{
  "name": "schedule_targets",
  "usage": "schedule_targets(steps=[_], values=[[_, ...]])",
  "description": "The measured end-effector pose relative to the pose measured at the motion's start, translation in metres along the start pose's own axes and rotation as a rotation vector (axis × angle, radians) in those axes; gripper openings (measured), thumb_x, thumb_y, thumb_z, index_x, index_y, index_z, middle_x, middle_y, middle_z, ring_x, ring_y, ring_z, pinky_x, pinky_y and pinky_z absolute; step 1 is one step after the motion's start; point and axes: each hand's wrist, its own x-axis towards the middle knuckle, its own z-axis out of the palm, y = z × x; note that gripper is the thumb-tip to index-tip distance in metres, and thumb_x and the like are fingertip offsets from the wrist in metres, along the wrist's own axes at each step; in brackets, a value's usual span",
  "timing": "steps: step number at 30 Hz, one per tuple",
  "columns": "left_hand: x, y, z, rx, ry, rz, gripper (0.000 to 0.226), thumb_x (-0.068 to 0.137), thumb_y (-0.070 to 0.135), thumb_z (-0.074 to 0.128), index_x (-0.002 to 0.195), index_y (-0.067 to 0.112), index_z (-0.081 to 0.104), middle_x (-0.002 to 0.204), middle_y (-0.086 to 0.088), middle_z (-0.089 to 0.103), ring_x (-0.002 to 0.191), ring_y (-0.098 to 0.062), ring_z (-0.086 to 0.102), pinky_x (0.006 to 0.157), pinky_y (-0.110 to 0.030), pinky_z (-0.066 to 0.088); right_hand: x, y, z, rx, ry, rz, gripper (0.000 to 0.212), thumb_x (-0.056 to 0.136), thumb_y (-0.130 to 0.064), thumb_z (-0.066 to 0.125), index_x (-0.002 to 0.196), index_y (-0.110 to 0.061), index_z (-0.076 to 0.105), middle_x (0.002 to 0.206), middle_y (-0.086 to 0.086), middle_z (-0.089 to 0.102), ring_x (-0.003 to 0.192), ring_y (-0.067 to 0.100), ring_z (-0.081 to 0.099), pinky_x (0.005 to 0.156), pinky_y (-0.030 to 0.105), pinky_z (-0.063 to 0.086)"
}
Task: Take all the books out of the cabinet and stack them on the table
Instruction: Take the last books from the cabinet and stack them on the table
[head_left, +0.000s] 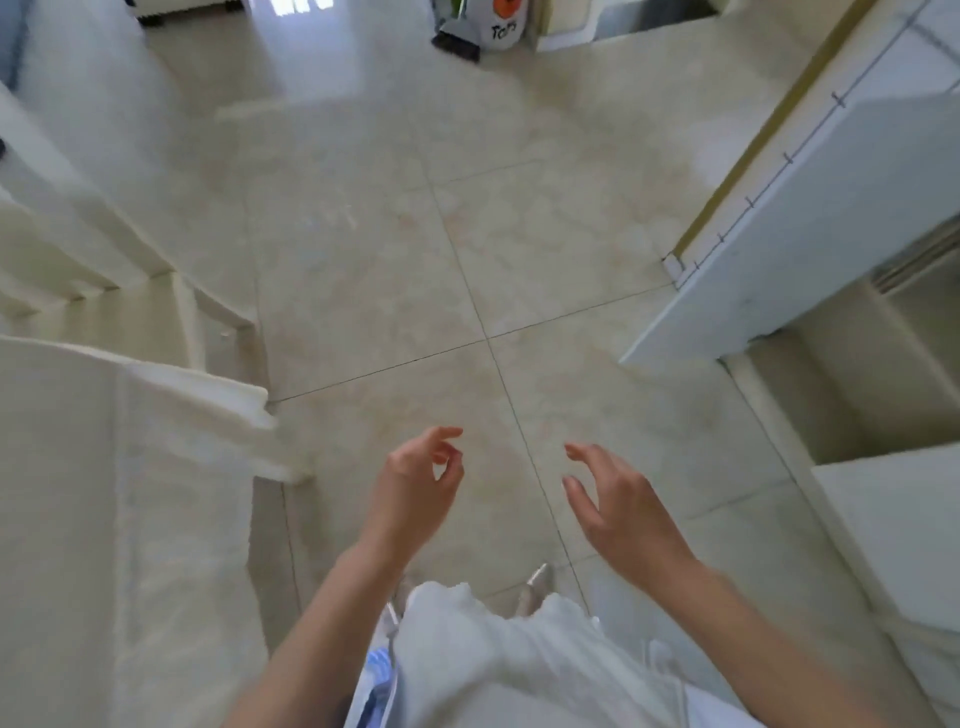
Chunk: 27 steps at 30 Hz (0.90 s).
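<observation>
At nine o'clock we saw a white cloth-covered desk (104, 519), with pale chairs (156, 249) beyond it at ten. Our left hand (415, 488) hung over the tiled floor (415, 260) near six o'clock, its grip loosely curled, thumb and forefinger nearly meeting, holding nothing. Our right hand (618, 509), just past six, had fingers spread and relaxed, also holding nothing. At three o'clock stood the white cabinet (805, 234). We could make out no books. A bag (498, 23) sat at twelve.
</observation>
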Motion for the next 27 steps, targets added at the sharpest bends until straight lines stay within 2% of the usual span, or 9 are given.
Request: schedule_targets(steps=[5,8,11,15,20,25,27], values=[[0.032,0.080,0.091,-0.058,-0.169,0.125,0.028,0.084,0.002,0.066,0.107,0.016,0.069,0.081,0.009,0.069,0.074,-0.013,0.065,0.077,-0.038,0.056,-0.021,0.090,-0.065,0.013,0.128,0.160,0.037,0.095,-0.019,0.052,0.130,-0.008,0.052,0.127,0.007,0.061,0.118,0.021,0.056,0.099,0.027,0.041],[0.054,0.126,0.136,-0.041,-0.274,0.201,0.028,0.084,0.005,0.066,0.108,0.019,0.069,0.079,0.012,0.068,0.075,-0.015,0.066,0.080,-0.042,0.056,-0.027,0.131,-0.101,0.035,0.197,0.256,0.038,0.096,-0.021,0.050,0.132,-0.008,0.051,0.129,0.006,0.060,0.120,0.020,0.054,0.100,0.027,0.040],[0.077,0.172,0.176,0.033,-0.380,0.273,0.029,0.086,0.011,0.064,0.110,0.025,0.067,0.081,0.017,0.067,0.082,-0.012,0.067,0.083,-0.037,0.055,-0.027,0.171,-0.136,0.038,0.263,0.339,0.038,0.096,-0.020,0.050,0.133,-0.008,0.050,0.129,0.007,0.059,0.121,0.021,0.053,0.100,0.027,0.039],[0.114,0.231,0.225,0.109,-0.446,0.344,0.030,0.086,0.016,0.061,0.113,0.030,0.065,0.085,0.017,0.068,0.089,-0.007,0.066,0.085,-0.031,0.052,-0.015,0.219,-0.180,0.034,0.319,0.412,0.039,0.097,-0.022,0.049,0.134,-0.010,0.048,0.132,0.004,0.057,0.123,0.020,0.050,0.100,0.031,0.042],[0.165,0.291,0.289,0.106,-0.531,0.435,0.029,0.085,0.013,0.062,0.111,0.025,0.066,0.079,0.016,0.067,0.085,-0.010,0.068,0.082,-0.031,0.053,0.017,0.277,-0.243,-0.020,0.358,0.457,0.042,0.096,-0.022,0.051,0.136,-0.012,0.046,0.133,0.003,0.056,0.124,0.020,0.049,0.100,0.033,0.043],[0.214,0.355,0.353,0.118,-0.633,0.456,0.028,0.087,0.017,0.059,0.113,0.027,0.064,0.084,0.016,0.068,0.083,-0.008,0.064,0.080,-0.028,0.052,0.048,0.328,-0.301,-0.079,0.368,0.500,0.044,0.094,-0.020,0.054,0.137,-0.012,0.046,0.134,0.002,0.055,0.124,0.019,0.049,0.099,0.026,0.038],[0.231,0.379,0.379,0.117,-0.670,0.463,0.029,0.087,0.017,0.058,0.114,0.027,0.063,0.086,0.014,0.068,0.085,-0.010,0.064,0.081,-0.029,0.053,0.061,0.350,-0.320,-0.093,0.368,0.522,0.044,0.094,-0.019,0.054,0.137,-0.013,0.046,0.133,0.003,0.055,0.121,0.021,0.052,0.096,0.029,0.041]])
